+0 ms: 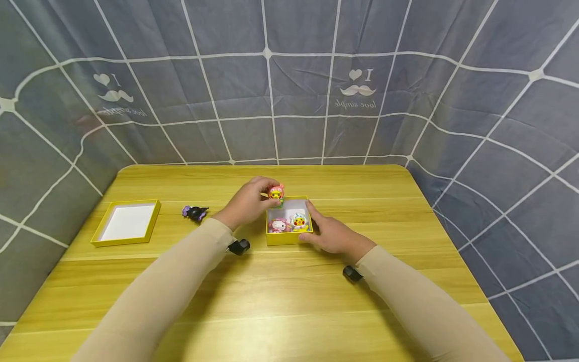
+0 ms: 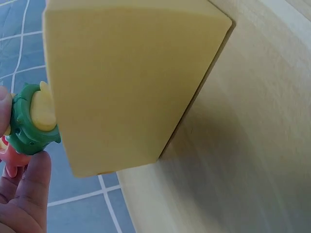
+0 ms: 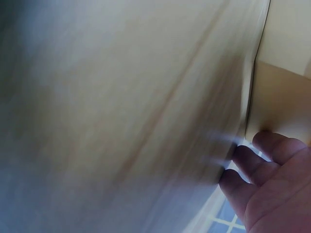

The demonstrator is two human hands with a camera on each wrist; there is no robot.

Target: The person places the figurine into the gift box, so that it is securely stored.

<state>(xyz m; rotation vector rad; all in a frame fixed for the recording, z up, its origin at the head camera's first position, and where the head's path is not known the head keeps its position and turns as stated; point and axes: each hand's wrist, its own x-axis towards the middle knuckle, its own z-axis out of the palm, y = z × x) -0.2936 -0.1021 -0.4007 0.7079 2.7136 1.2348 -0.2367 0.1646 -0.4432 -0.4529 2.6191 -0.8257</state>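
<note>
Your left hand [image 1: 250, 202] pinches a toy [image 1: 276, 193] beside the box [image 1: 285, 240] your right hand [image 1: 333, 235] grips; likely mid-transfer, next needing steadiness

The worktop [image 1: 289, 291] is yellow-brown wood with streaky lines and round back corners. Three things sit right on it. On the left is a shallow yellow tray [image 1: 153, 222], white inside. Next comes a little black toy [image 1: 196, 214] with purple bits — then a yellow box [image 1: 286, 240] near the middle.
</note>
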